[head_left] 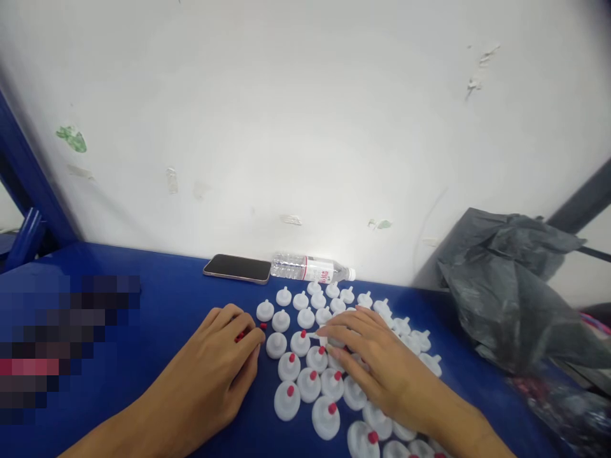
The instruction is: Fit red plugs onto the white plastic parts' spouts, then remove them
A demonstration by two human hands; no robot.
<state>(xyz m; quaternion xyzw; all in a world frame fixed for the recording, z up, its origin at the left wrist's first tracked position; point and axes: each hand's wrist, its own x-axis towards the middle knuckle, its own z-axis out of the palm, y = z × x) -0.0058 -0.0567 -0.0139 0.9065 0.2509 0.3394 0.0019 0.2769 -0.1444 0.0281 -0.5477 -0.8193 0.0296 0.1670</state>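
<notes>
Many white round caps with a thin nozzle stand on the blue table, and several, such as one white nozzle cap (287, 401), have a small red tip cap (290, 390) on the nozzle. My left hand (222, 359) is closed, fingers bent and pressed together, left of the group. Small red caps (240, 336) show between its fingers, and another lies by the index fingertip. Over the middle of the group, my right hand (372, 350) is closed on a white nozzle cap (314, 335) lying sideways, its nozzle pointing left. The fingers cover most of that cap.
A dark phone (237, 268) and a clear water bottle (310, 268) lie along the wall at the back of the blue table (157, 299). A grey plastic bag (496, 280) is at the right. A blurred-out patch covers the far left.
</notes>
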